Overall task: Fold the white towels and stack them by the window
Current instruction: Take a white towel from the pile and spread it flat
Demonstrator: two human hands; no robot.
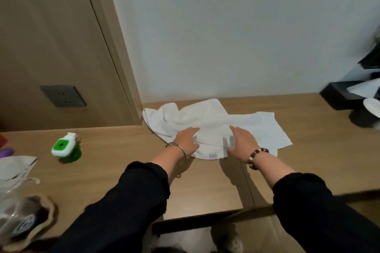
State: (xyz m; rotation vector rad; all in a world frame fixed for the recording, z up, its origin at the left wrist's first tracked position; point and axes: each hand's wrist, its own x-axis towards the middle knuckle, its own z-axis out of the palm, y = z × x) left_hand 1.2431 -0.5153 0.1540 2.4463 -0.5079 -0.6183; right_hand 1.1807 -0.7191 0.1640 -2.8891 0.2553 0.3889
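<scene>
I have the left hand (186, 142) flat, fingers spread, pressing the crumpled white towel (185, 119) against the desk (205, 187), apparently to pin it while smoothing. The right hand (242, 141) hovers open just above the towel's near edge, gripping nothing. The towel lies toward the desk's far edge by the wall, overlapping a flatter second white towel (265, 127). A green bottle (64, 147) stands well apart, leftward.
</scene>
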